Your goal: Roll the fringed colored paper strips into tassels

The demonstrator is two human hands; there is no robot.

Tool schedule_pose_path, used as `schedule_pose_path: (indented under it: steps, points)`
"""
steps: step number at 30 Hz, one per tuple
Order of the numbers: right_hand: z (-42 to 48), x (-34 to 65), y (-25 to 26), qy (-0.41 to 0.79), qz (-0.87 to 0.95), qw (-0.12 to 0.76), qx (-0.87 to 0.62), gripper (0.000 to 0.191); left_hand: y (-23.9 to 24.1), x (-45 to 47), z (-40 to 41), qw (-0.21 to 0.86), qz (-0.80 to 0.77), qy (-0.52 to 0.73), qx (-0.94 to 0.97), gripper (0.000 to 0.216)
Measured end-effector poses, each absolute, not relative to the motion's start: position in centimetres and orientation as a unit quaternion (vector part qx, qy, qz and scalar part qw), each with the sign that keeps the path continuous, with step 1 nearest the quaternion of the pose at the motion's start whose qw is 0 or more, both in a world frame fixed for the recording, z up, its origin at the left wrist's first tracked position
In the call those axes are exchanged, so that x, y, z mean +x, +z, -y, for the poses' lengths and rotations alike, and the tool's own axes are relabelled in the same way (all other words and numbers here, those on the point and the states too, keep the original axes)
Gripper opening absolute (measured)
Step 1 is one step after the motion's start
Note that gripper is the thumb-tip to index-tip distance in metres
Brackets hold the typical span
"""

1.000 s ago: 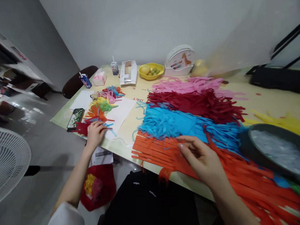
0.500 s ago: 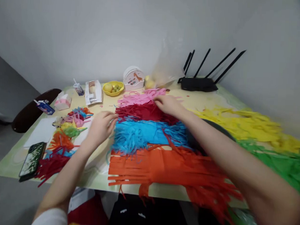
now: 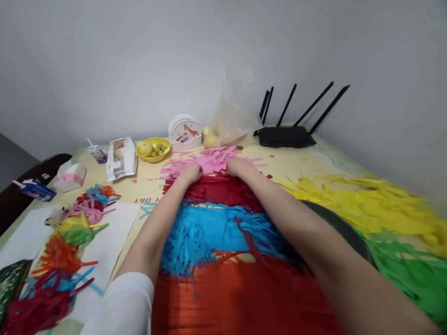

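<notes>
My left hand [image 3: 192, 173] is closed at the near edge of the pink fringed tissue paper [image 3: 211, 160], its fingertips mostly hidden. To its right, my right hand [image 3: 237, 166] is closed on the same pink paper. Just below both hands lies crimson fringed paper [image 3: 220, 188]. Nearer to me come a blue fringed sheet [image 3: 221, 226], its left strips curled in a clump, and a wide orange-red fringed sheet [image 3: 247, 297] along the front. A few dark red strips lie across the blue and orange sheets.
At right lie yellow fringed paper [image 3: 377, 204], green fringed paper [image 3: 407, 274] and a dark round object [image 3: 332, 219] under my forearm. A black router [image 3: 286, 136], plastic bag [image 3: 235, 113] and yellow fruit bowl [image 3: 153, 157] stand behind. At left are colourful tassels [image 3: 62, 254] and a phone [image 3: 3, 289].
My left hand has moved forward and right, from beside the crimson and blue papers to the pink paper. My right hand stays at the pink paper. The view has shifted forward.
</notes>
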State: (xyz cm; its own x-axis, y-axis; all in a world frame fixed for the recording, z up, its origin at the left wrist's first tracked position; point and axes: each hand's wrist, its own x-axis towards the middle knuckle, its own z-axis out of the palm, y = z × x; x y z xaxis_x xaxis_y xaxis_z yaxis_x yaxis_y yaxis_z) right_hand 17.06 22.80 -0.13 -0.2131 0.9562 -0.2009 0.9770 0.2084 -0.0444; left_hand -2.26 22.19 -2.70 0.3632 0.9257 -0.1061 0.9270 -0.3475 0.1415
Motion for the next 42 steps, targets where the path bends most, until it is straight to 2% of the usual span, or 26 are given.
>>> schedule_pose_path:
  steps: [5, 9, 15, 23, 33, 42]
  points:
    - [-23.5, 16.2, 0.6, -0.031, -0.801, 0.023, 0.597, 0.039, -3.3, -1.2, -22.7, 0.048, -0.57, -0.021, 0.82, 0.035]
    - [-22.9, 14.3, -0.7, -0.049, -0.852, 0.04, 0.52, 0.031, -3.4, -1.3, -21.8, 0.016, -0.577, -0.011, 0.816, 0.029]
    - [-23.4, 14.5, -2.6, -0.038, -0.844, 0.059, 0.532, 0.034, -2.8, -3.1, -20.8, 0.004, -0.581, -0.011, 0.814, 0.034]
    - [-24.6, 14.7, -2.2, -0.055, -0.832, 0.075, 0.547, 0.033, -2.0, -1.4, -23.2, 0.036, -0.582, -0.008, 0.812, 0.039]
    - [-25.1, 15.1, -2.4, -0.072, -0.829, 0.058, 0.552, 0.034, -1.8, -0.8, -24.4, 0.121, -0.574, -0.015, 0.81, 0.025]
    - [-25.3, 15.3, -2.3, -0.078, -0.83, 0.047, 0.55, 0.033, -1.3, -0.8, -25.3, 0.169, -0.593, -0.037, 0.786, 0.033]
